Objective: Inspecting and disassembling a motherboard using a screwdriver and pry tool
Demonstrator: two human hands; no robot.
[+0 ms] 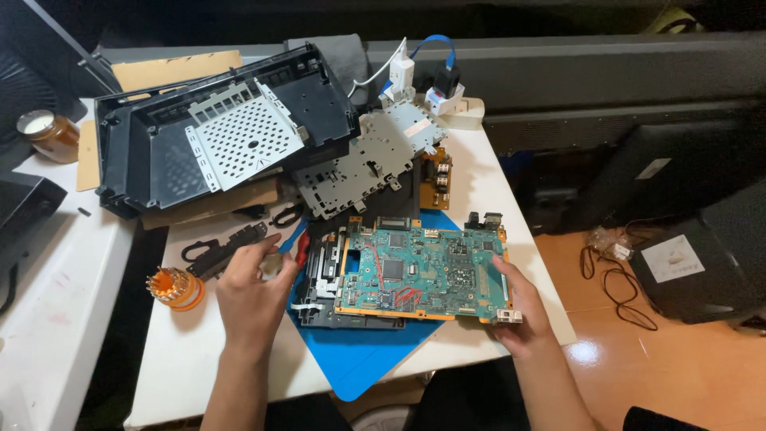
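— So, what are the hands on?

— Right hand (523,315) grips the board (427,273) by its lower right corner, fingers closed under the edge and thumb lying along the right side. The board is green with an orange rim, held roughly flat at frame centre, over the blue mat (359,359).

— And the left?

— Left hand (254,289) sits just left of the board, fingers curled loosely around a screwdriver (297,243) with a red and blue handle. The tip is hidden, so I cannot tell what it touches. The board's left edge lies near those fingers, not touching them.

— What's under the board?

— A black tray (319,295) pokes out at its left and lower edge, on the mat.

— Around them?

— An orange bit holder (175,287) on the desk (199,359), left of the left hand. Upper left, a black case (159,144) with a perforated metal plate inside. Upper centre, a metal shield (375,160), and a small brown board (436,177) beside it.
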